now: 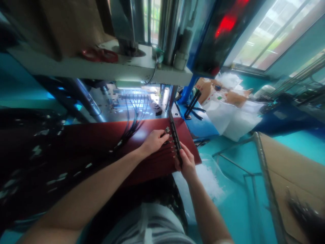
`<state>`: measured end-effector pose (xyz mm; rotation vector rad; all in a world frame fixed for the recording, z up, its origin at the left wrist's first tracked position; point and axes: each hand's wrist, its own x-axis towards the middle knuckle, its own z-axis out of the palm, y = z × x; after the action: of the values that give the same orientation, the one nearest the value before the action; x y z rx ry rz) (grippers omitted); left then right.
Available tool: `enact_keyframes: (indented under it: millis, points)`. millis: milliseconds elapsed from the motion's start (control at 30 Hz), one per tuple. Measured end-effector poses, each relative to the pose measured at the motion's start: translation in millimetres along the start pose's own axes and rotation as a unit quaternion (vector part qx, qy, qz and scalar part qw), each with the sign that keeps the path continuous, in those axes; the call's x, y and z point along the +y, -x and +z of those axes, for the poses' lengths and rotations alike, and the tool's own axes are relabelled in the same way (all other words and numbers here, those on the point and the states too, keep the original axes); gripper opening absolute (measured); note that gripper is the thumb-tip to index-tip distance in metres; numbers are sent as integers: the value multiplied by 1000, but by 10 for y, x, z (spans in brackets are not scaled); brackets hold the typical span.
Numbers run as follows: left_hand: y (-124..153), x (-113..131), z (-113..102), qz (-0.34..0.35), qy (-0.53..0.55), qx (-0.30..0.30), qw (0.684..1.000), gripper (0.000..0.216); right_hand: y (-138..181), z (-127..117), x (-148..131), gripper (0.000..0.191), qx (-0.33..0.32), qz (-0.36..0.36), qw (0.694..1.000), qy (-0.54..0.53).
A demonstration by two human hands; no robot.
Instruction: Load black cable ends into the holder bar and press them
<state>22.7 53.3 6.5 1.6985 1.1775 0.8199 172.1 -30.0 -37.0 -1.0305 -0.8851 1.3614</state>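
The dark slotted strip [175,138] lay over the red table [185,130], long axis running away from the wearer — far end toward the press [76,67], leaning slightly left. The right hand [187,160] clasped its near end; the left hand [154,141] pinched a small connector [167,129] just beside it. White bags [236,118] and a window [271,34] stood rightward — above a turquoise floor [233,166].

Red light [225,25] — blurred; cardboard [291,162] — cut off at right edge.
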Motion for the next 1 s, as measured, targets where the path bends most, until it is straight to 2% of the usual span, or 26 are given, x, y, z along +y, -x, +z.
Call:
enact_keyframes:
  millis: [200,533,667,800,1000]
  points:
    - [-20,-33,15,-30,92,0,995,33,2,-12,-11,56,-4,10,1000,12]
    - [-49,23,-11,-32,75,22,996,28,-12,62,-21,54,8,10,996,85]
    - [-26,41,-35,-58,123,12,991,27,1,71,-46,52,14,18,997,68]
    - [-54,37,-64,-89,186,55,977,21,12,48,-60,55,16,31,999,40]
    - [-124,47,-63,-118,154,41,980,19,-5,14,-27,60,11,22,999,35]
